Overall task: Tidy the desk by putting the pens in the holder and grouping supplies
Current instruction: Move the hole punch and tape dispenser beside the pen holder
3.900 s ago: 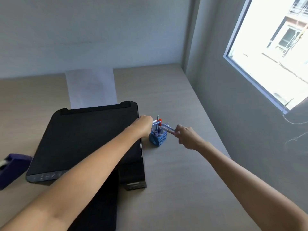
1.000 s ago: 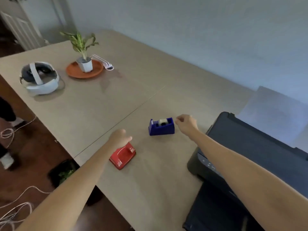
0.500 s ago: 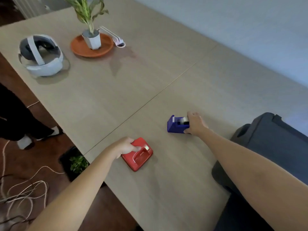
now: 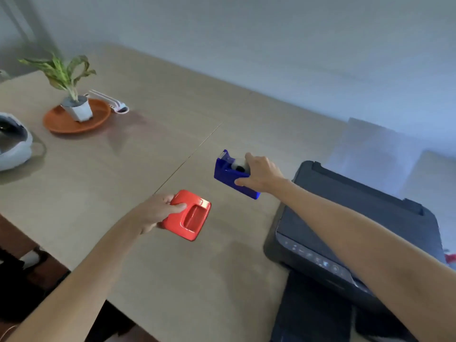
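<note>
While L hand [image 4: 158, 213] grips red hole punch [image 4: 188, 215] and R hand [image 4: 261, 175] grips blue tape dispenser [image 4: 233, 174], grouping step's underway; next, probably set both down together w/ other supplies.

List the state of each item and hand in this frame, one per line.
Left hand: gripping the red hole punch, which looks tilted.
Right hand: gripping the blue tape dispenser, which looks tilted, roll in place.
Printer: lid shut, paper standing in its rear tray.
Plant: upright on the orange saucer.
Headset: resting on the desk, partly out of frame.
</note>
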{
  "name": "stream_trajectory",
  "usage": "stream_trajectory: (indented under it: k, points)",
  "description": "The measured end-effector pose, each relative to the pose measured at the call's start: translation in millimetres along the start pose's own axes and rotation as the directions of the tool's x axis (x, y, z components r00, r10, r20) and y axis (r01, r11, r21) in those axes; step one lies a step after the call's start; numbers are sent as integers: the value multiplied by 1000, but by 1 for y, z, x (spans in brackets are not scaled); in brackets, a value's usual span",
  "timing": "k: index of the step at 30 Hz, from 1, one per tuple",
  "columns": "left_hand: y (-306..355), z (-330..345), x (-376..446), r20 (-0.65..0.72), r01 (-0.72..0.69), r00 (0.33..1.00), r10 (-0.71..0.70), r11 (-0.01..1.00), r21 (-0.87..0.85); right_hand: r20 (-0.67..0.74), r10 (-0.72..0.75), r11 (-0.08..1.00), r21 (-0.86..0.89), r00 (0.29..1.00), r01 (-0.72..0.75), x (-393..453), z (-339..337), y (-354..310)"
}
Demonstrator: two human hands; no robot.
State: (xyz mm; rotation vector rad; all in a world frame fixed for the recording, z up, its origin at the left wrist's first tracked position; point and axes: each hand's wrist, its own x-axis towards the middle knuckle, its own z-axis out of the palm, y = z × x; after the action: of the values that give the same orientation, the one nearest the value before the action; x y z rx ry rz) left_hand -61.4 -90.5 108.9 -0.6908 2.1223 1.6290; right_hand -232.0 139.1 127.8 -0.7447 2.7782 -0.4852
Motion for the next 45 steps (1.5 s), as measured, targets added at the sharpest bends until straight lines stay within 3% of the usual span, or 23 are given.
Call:
stream_trajectory:
  k: [4,10,17,23,28,33,36,38,40,45]
  points:
    - [74,46,-20,70,-125,989,127,992,-25,-155,71,996,65,985,-62,-49,-81,31]
    - [169,156,-48,179,-241,953,244,970,-37,-291,317,942,208,903,-263,-149,-158,131]
    - [222,333,-74,444,-295,864,237,953,67,-376,579,815,303,724,-494,-300,-192,268]
    - [225,495,-100,608,-386,776,165,887,253,-319,738,674,379,594,-634,-404,-178,365]
    - [204,599,-91,664,-496,746,47,703,509,-234,844,535,402,482,-743,-448,-147,423]
    - [172,661,-59,643,-605,766,-24,314,732,-124,902,426,407,413,-808,-465,-102,460]
    - [154,671,-38,615,-613,781,-110,52,788,-52,917,382,396,395,-835,-462,-70,472]
    - [145,675,-24,585,-601,793,-171,-69,796,-19,925,354,407,379,-842,-457,-49,478]
    - [141,680,-9,574,-599,797,-190,-125,791,3,932,327,423,362,-845,-449,-32,482]
    - [146,690,7,614,-641,764,-196,-122,758,-8,932,332,425,363,-842,-426,-6,482]
